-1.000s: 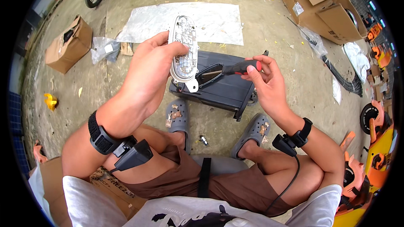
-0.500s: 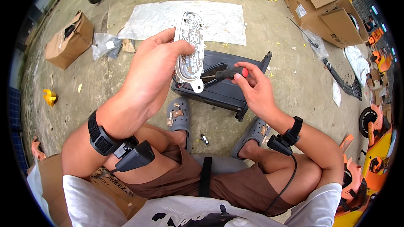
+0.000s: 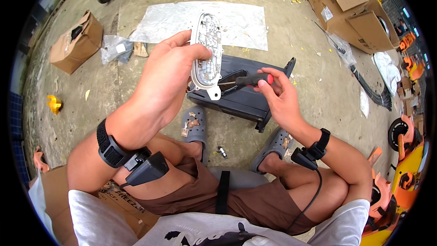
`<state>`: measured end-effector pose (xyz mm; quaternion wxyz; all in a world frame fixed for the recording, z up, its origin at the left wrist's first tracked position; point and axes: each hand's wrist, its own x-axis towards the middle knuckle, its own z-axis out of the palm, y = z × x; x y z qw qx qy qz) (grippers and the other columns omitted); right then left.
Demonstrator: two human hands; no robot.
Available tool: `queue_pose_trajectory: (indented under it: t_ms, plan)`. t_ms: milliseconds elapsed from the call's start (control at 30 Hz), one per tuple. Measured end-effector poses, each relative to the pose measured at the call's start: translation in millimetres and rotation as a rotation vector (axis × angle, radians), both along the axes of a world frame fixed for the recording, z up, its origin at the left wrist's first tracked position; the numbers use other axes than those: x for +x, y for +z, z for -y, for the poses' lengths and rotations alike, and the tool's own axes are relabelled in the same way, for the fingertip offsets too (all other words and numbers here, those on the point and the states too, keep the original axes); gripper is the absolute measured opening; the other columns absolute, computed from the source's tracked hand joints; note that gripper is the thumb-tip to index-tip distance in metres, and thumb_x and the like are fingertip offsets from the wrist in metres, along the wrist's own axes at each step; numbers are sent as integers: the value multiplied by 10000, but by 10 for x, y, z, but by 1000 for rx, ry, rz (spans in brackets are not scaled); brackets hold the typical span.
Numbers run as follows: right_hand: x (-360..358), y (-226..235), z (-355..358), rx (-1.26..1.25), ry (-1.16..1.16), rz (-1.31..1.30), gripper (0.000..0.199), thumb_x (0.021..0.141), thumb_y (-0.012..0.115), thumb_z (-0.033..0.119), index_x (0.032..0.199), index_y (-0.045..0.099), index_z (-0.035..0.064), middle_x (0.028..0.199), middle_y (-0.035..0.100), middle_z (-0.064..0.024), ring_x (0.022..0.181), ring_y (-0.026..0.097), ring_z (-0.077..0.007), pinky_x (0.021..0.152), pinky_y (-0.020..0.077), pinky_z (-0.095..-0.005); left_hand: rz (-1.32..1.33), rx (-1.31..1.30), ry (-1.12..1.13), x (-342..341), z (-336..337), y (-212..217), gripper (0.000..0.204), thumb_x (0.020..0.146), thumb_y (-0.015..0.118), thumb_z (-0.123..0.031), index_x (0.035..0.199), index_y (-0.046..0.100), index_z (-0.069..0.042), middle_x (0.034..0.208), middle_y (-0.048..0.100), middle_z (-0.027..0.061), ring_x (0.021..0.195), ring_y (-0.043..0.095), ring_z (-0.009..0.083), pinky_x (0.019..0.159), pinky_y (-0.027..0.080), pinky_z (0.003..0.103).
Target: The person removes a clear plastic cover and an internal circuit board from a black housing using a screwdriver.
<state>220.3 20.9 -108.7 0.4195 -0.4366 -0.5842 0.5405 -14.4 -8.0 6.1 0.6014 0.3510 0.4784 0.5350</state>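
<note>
Left hand (image 3: pixel 166 79): closed around oval lamp unit (image 3: pixel 207 52), held upright above black plastic panel (image 3: pixel 241 95). Right hand (image 3: pixel 280 95): gripping black-and-red screwdriver (image 3: pixel 246 80), tip at lamp unit's lower end. Panel lies on concrete ground (image 3: pixel 318 86), before grey clogs (image 3: pixel 195 127).

The person wears a white T-shirt (image 3: pixel 218 232) with a dark print on the chest, and brown shorts (image 3: pixel 255 200) crossed by a black strap (image 3: pixel 222 191). Both forearms are bare. A wide black band (image 3: pixel 109 145) wraps the left wrist, with a black box-shaped device (image 3: pixel 148 168) clipped to it. A thinner black band (image 3: pixel 321 142) circles the right wrist, and a black cable (image 3: pixel 314 196) hangs from it. Grey clogs (image 3: pixel 195 125) cover both feet.
</note>
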Motion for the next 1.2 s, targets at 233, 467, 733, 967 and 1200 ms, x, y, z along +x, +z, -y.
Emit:
queue_pose_trajectory:
  t_ms: [233, 467, 733, 967, 1200]
  plan:
    - [129, 313, -54, 68, -105, -91, 333, 978, 591, 135, 1247, 514, -46, 1091, 622, -129, 883, 677, -198, 789, 534, -285, 25, -54, 63, -2, -11, 7, 305, 908, 518, -4, 1206, 523, 63, 1082, 646, 117, 950, 644, 188, 858, 553, 351]
    - [318, 809, -77, 218, -291, -121, 354, 991, 572, 185, 1260, 529, -41, 962, 669, -138, 821, 707, -233, 765, 548, -302, -66, -118, 122, 19, -35, 21, 272, 903, 506, -23, 1165, 519, 52, 1049, 621, 109, 936, 642, 200, 826, 568, 365]
    - [639, 1154, -37, 301, -373, -277, 370, 1014, 519, 231, 1274, 520, -33, 1009, 685, -133, 829, 716, -230, 799, 570, -324, 91, -146, 7, 28, -67, 7, 291, 926, 454, -72, 1190, 499, 42, 1061, 613, 124, 946, 647, 238, 813, 586, 426]
    - [676, 1280, 60, 266, -291, -338, 392, 1025, 485, 236, 1289, 490, -52, 1000, 684, -158, 836, 718, -246, 800, 576, -330, 191, -149, -80, 107, -120, -42, 419, 1003, 328, -271, 1239, 488, 36, 1144, 613, 187, 999, 647, 271, 843, 571, 480]
    - [623, 1244, 59, 204, -244, -377, 397, 1028, 473, 236, 1296, 473, -57, 996, 680, -164, 854, 716, -255, 800, 579, -341, 225, -147, -90, 172, -102, -20, 460, 1015, 309, -295, 1274, 479, 46, 1178, 613, 167, 1039, 641, 294, 859, 562, 480]
